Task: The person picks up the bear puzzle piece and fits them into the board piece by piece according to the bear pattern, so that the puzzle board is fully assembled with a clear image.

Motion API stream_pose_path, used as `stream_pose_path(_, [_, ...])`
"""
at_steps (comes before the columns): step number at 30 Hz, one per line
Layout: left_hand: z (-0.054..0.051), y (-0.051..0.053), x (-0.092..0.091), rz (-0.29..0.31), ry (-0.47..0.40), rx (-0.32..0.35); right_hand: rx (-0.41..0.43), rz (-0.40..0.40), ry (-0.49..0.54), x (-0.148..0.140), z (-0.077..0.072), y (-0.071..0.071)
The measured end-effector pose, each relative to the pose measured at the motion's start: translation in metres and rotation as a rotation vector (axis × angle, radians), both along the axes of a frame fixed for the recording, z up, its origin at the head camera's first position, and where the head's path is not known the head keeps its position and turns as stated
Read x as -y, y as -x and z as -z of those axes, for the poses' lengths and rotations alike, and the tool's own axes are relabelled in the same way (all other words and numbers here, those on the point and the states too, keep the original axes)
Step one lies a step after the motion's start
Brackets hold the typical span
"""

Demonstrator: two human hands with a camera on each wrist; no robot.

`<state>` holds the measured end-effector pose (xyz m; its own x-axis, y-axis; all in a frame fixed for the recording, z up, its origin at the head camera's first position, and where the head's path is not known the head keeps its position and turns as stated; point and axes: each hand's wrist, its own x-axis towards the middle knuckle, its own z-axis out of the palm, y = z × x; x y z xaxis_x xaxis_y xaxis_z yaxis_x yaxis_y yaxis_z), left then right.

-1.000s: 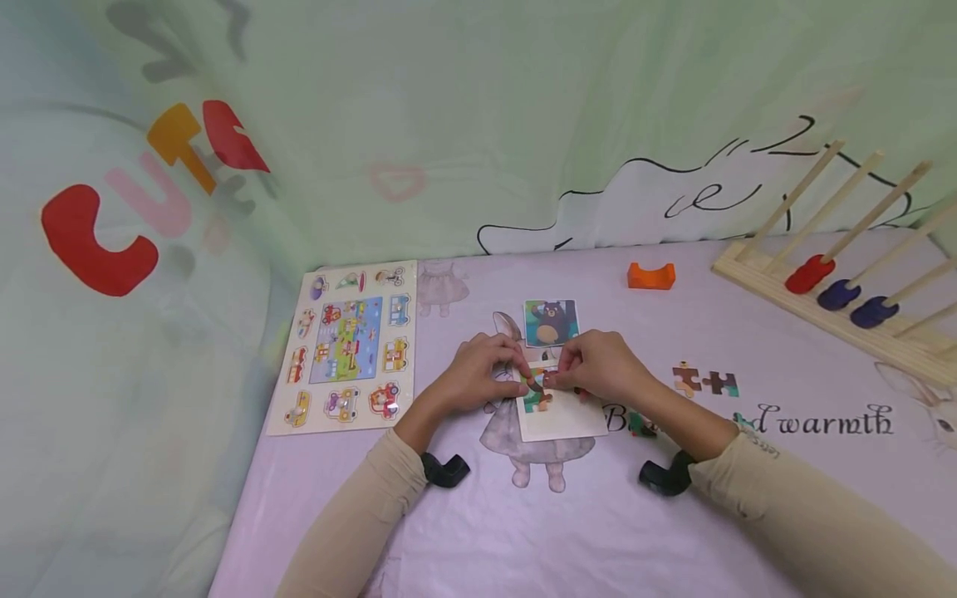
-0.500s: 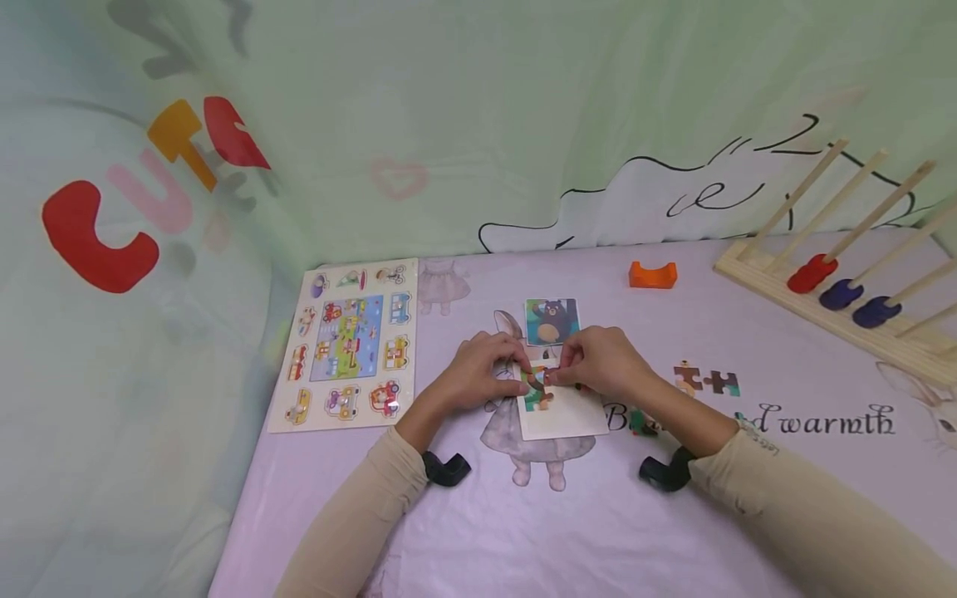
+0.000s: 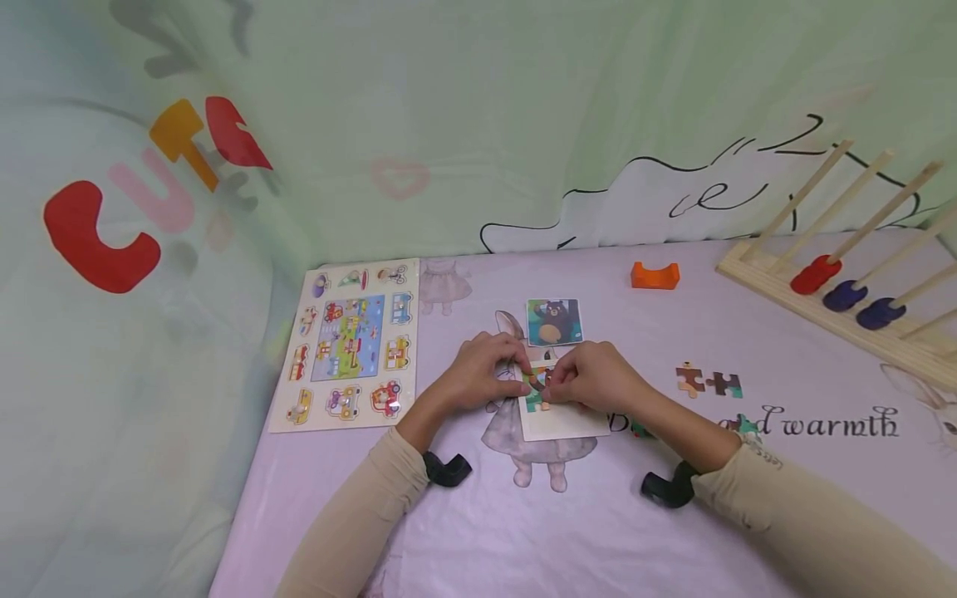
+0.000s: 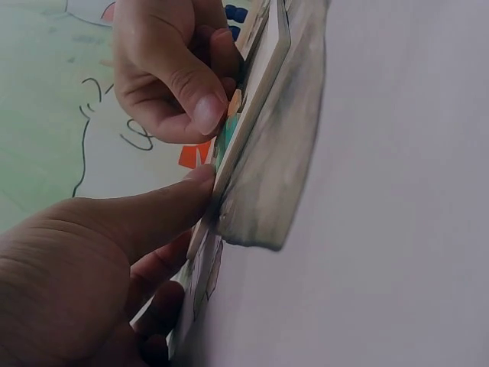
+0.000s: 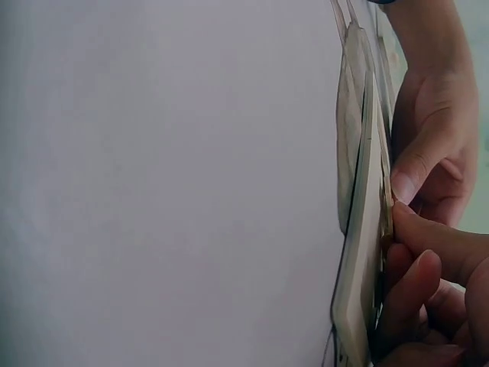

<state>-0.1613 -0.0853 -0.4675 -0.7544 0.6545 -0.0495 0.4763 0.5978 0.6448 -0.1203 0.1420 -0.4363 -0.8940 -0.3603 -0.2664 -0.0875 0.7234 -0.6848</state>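
Note:
A small white puzzle tray [image 3: 564, 425] lies on the tablecloth in front of me, with a few joined jigsaw pieces [image 3: 534, 404] in its upper left corner. My left hand [image 3: 482, 371] grips the tray's left edge, its thumb [image 4: 200, 176] on the rim and other fingers at the far side. Thumb and index finger of my right hand [image 3: 596, 375] pinch a jigsaw piece at the joined ones; the fingertips hide most of it. Just beyond the tray lies a bear picture card [image 3: 555, 322].
Loose jigsaw pieces [image 3: 690, 379] lie to the right, some partly under the right forearm. A vehicle peg puzzle board [image 3: 399, 390] lies at left. An orange block [image 3: 655, 276] and a wooden rod stand [image 3: 777, 278] with red and blue beads are at the back right.
My right hand has shifted slightly down and toward me over the tray, fingertips lower on the joined pieces. The left hand has stayed at the tray's left edge.

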Motion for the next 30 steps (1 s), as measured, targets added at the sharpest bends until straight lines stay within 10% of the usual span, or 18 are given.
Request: stream_pose_path(30, [-0.0023,-0.0028,-0.0017,-0.027,-0.009,0.015,-0.063,0.019,-0.056,0.0060,0.0009,-0.0012])
